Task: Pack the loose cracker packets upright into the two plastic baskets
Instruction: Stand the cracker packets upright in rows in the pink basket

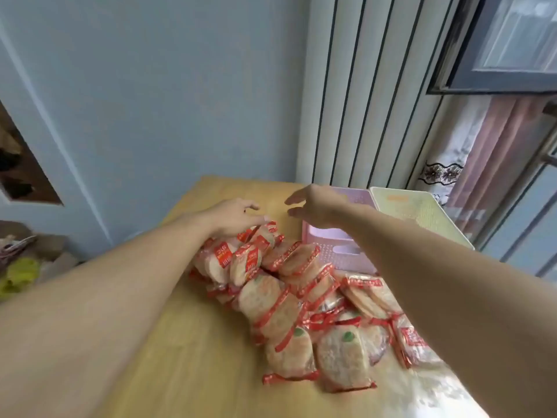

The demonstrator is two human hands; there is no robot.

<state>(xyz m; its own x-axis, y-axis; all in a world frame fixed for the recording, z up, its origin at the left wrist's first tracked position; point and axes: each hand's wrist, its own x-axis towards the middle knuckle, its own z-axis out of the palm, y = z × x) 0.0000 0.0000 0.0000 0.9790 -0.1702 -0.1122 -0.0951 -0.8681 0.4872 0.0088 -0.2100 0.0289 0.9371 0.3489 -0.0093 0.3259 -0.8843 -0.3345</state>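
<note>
A heap of cracker packets [304, 300], clear wrap with red seams, lies across the wooden table [193, 342]. My left hand [233, 217] rests on the far end of the heap, its curled fingers touching the top packets there [259, 239]. My right hand [316, 206] hovers above the table beyond the heap, fingers spread and holding nothing, in front of the pink basket [340, 251]. A pale yellow-green basket [422, 212] stands right of the pink one. Both baskets look empty where visible; my right forearm hides part of the pink one.
A blue wall stands behind the table. White ribbed panels, a curtain [482, 164] and a window frame fill the right side. Bags and clutter [24, 267] lie on the floor to the left of the table.
</note>
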